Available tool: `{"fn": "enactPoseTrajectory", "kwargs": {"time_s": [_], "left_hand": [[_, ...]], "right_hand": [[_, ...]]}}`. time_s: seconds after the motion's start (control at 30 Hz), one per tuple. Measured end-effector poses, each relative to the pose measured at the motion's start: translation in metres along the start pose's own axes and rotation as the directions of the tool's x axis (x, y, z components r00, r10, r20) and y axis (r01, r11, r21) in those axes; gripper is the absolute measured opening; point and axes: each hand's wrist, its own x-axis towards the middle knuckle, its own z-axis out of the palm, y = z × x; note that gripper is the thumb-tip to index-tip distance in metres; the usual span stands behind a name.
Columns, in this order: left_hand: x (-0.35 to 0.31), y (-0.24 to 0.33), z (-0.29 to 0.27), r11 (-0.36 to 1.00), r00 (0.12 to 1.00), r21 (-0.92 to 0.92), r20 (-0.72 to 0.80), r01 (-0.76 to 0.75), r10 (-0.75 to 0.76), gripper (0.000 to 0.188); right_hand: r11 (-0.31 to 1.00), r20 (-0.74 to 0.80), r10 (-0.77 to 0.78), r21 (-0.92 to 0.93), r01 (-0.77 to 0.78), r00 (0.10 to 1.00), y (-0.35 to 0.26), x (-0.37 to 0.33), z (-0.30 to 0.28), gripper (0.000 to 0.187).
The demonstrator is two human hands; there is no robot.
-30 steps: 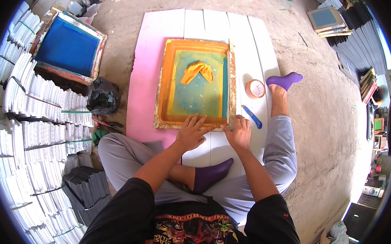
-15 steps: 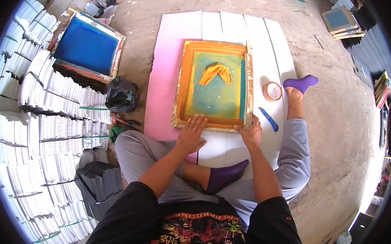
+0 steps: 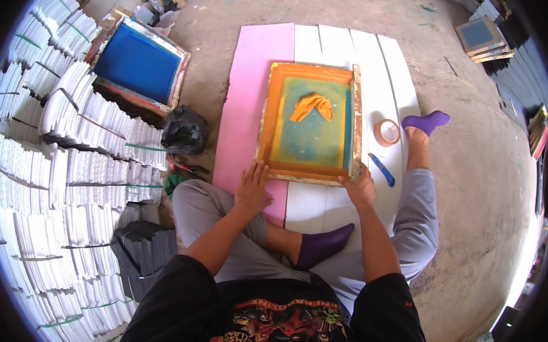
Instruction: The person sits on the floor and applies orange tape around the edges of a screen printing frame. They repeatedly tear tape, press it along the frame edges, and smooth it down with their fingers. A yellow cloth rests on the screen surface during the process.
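A screen-printing frame with an orange-stained border and a greenish-blue mesh lies flat in front of me. A crumpled orange cloth rests on the mesh, clear of both hands. My left hand is at the frame's near left corner, palm down, fingers stretched out and nothing in its grasp. At the near right corner, my right hand grips the wood, thumb on the near edge and fingers along the right side. Right of the frame are a roll of brown tape and a blue utility knife.
Pink and white boards lie under the frame, with my legs around them. Tall bundles of white sheets stand at left, near a black plastic bag. A blue screen frame leans at far left. Smaller frames are stacked at far right.
My left hand has slid left along the frame's near edge to its corner. My right hand stays at the other corner. The whole view has shifted slightly, moving the scene to the right.
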Motion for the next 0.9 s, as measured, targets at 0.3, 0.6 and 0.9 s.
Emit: {"fn": "enactPoseTrajectory", "kwargs": {"time_s": [0.3,0.6,0.9], "left_hand": [[0.014,0.048,0.016,0.964,0.942,-0.101,-0.259,-0.246,0.213,0.108],[0.017,0.071,0.009,0.962,0.972,-0.165,-0.126,-0.217,0.198,0.1],[0.027,0.108,-0.049,0.636,0.796,-0.618,-0.605,-0.461,-0.01,0.029]], "right_hand": [[0.999,-0.026,0.003,-0.044,-0.004,1.0,0.002,-0.002,0.0,0.101],[0.995,0.011,0.025,0.1,-0.026,1.0,0.022,0.01,0.001,0.095],[0.246,0.2,-0.137,0.956,-0.162,0.97,-0.04,-0.068,-0.076,0.095]]}}
